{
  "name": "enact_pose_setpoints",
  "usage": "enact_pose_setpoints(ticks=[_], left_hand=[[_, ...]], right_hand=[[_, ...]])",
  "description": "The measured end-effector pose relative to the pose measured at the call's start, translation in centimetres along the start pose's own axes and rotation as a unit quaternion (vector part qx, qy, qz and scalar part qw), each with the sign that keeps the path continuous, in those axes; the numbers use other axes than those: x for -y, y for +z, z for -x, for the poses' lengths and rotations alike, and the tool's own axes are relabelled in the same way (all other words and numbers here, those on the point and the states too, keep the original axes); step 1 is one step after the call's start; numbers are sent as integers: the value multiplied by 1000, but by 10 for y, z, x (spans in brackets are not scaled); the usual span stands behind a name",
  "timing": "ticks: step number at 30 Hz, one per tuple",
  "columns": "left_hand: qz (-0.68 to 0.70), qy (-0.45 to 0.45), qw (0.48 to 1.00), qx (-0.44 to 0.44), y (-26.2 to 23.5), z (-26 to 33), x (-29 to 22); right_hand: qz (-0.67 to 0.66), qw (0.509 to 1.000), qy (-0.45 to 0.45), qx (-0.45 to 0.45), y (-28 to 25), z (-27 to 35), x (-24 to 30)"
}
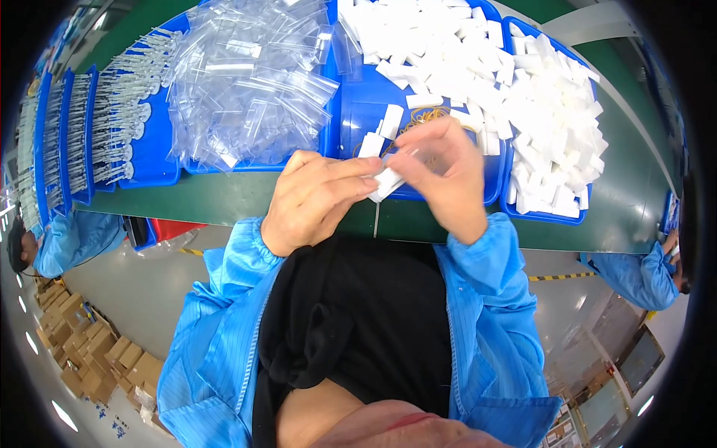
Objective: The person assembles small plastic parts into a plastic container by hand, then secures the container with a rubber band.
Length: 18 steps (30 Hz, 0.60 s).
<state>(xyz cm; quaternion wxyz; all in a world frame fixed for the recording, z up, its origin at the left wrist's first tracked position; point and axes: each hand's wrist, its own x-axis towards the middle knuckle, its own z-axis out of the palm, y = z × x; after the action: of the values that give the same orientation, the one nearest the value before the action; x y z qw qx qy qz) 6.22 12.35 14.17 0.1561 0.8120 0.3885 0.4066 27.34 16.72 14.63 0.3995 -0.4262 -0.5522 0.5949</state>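
A small white box [388, 181] is pinched in the fingers of my left hand [310, 198], over the front edge of a blue tray. Close by on the right, my right hand [454, 179] curls its thumb and forefinger together at the box's upper end. That hand is slightly blurred, and what lies between its fingertips is too small to make out. Just beyond my fingers, a few loose white boxes [390, 122] lie in the blue tray [366, 97], beside a tangle of yellowish-brown rubber bands [427, 116] partly hidden by my right hand.
Clear plastic bags [250, 89] heap a tray on the left. Further left, blue trays [153, 168] hold rows of thin, syringe-like pieces [123, 112]. More white boxes [553, 127] fill a tray at right on the green table [299, 209]. People in blue [78, 243] sit at both sides.
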Motion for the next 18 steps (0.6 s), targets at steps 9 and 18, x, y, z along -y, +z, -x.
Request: enact_pose_setpoints(ticks=[9,18], left_hand=[[45,-57,997,-41,1,-1,-4],[-29,20,999,-23,2,4,4]], right_hand=[[-54,995,-87,-17,6,3,-5],[-14,998,-54,14,5,5,-4]])
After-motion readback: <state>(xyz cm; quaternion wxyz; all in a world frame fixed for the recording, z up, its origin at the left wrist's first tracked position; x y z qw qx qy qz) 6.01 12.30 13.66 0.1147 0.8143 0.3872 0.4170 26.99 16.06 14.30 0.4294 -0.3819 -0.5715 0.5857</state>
